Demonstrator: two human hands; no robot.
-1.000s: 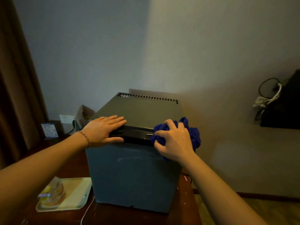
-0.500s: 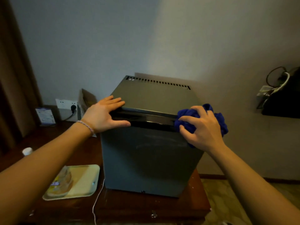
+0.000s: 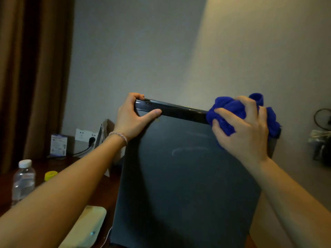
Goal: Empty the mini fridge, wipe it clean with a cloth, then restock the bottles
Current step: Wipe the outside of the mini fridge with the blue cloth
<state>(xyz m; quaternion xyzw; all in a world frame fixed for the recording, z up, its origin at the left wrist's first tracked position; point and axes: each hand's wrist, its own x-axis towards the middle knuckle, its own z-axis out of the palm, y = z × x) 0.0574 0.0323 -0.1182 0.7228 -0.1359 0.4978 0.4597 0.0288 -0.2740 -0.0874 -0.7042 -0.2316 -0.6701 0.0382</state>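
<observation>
Both hands now at the top front edge of the mini fridge (image 3: 184, 172); left hand (image 3: 133, 117) has gone from lying flat to curling over the left corner; right hand (image 3: 240, 127) grips the bunched blue cloth (image 3: 227, 110) at the right corner; door closed; wiping the exterior, judged.

You cannot see the top of the mini fridge (image 3: 188, 176), only its dark front; its bottom edge runs out of the picture. Your left hand (image 3: 133, 119) curls its fingers over the upper left corner, so their tips are hidden behind it. Your right hand (image 3: 240, 129) covers much of the blue cloth (image 3: 227, 111), and cloth and hand together hide the upper right corner. Your left forearm hides part of the cream tray (image 3: 86, 228), which the lower edge cuts off. The dark things (image 3: 320, 140) at the right edge are cut off and too dim to identify. The print on the small box (image 3: 58, 144) is too small to read.
</observation>
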